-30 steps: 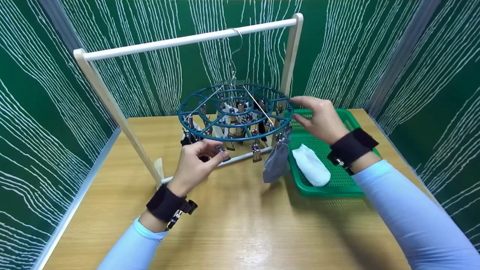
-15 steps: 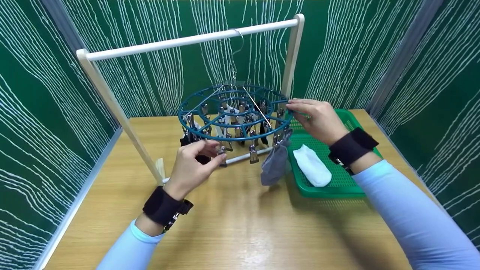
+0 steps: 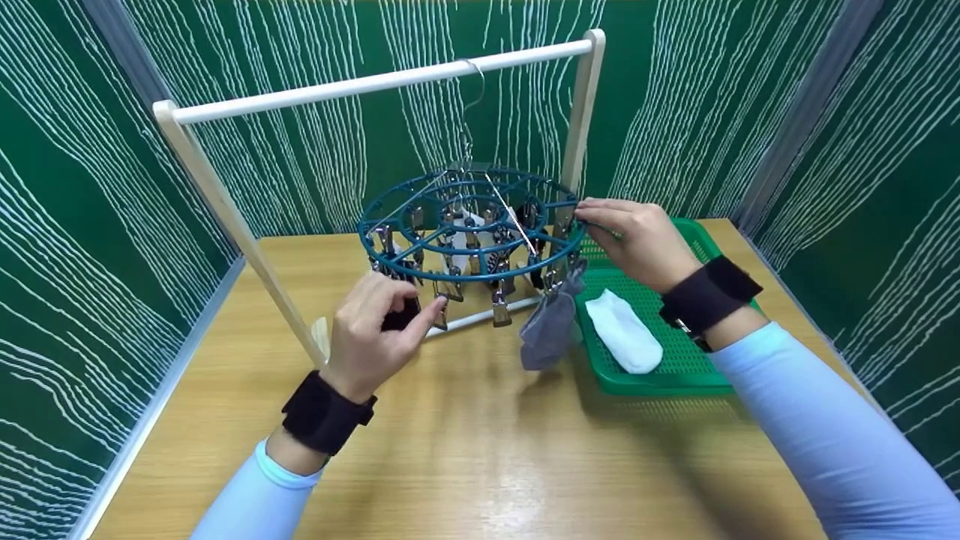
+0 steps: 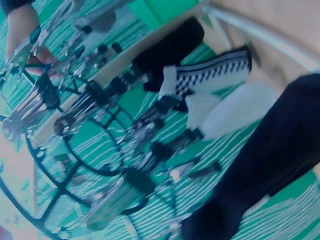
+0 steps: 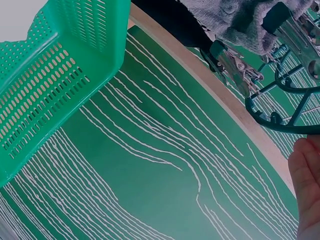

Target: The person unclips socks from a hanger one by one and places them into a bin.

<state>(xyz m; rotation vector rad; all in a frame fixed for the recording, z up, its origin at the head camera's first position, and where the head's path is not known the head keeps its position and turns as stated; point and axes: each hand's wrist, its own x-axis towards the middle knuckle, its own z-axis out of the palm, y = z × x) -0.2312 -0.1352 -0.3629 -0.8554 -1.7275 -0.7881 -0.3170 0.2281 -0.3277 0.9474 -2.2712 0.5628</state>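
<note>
A round blue-green clip hanger hangs by its hook from a white rail, with metal clips around its rings. At its right rim, my right hand pinches the ring between fingers and thumb. My left hand is below the front left rim, thumb and forefinger apart, the thumb tip beside a metal clip. A grey sock hangs at the front right. The left wrist view shows a checkered sock, a white sock and black socks clipped up; this view is blurred.
A green basket with a white sock in it stands right of the rack on the wooden table. The rack's white top rail and wooden posts frame the hanger. Green patterned walls enclose three sides.
My right fingers have closed on the rim. The hanger has turned slightly, its front clips shifting left. My left hand has moved a little left, thumb and forefinger parting from a clip.
</note>
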